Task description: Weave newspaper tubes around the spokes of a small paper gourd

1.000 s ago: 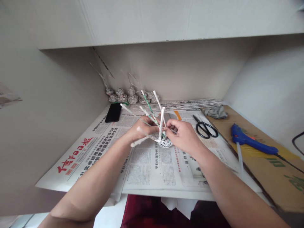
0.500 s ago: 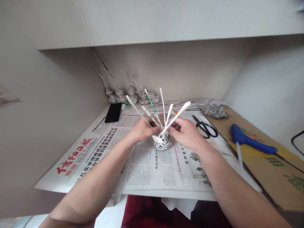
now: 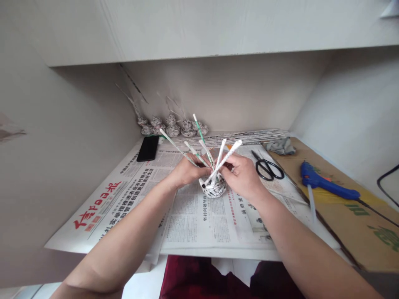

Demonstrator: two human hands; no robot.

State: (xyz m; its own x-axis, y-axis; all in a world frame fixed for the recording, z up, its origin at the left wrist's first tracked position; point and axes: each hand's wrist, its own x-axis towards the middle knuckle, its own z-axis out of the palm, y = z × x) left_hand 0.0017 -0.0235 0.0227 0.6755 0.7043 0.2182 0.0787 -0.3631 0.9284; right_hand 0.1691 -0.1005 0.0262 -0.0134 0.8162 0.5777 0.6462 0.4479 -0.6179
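Observation:
A small woven newspaper basket (image 3: 214, 189) is held between both hands, just above or on the newspaper (image 3: 187, 224); I cannot tell which. Several rolled paper tubes (image 3: 230, 155) fan up and outward from its rim. My left hand (image 3: 190, 171) is closed on its left far side, thumb pressed in among the tube bases. On the right, my right hand (image 3: 239, 170) pinches at the tubes near the rim. Its fingertips are partly hidden behind the paper.
Black scissors (image 3: 268, 167) lie right of my hands. Farther right, a blue glue gun (image 3: 328, 185) rests on cardboard (image 3: 352, 245). A phone (image 3: 147, 148) is at the left. Woven gourd shapes (image 3: 172, 126) and paper tubes (image 3: 249, 136) line the back, beside a grey cloth (image 3: 281, 146).
One back tube has been bent down to the left, nearer the others. The front right tubes lean slightly farther left, and the basket has turned or tilted a little in my hands.

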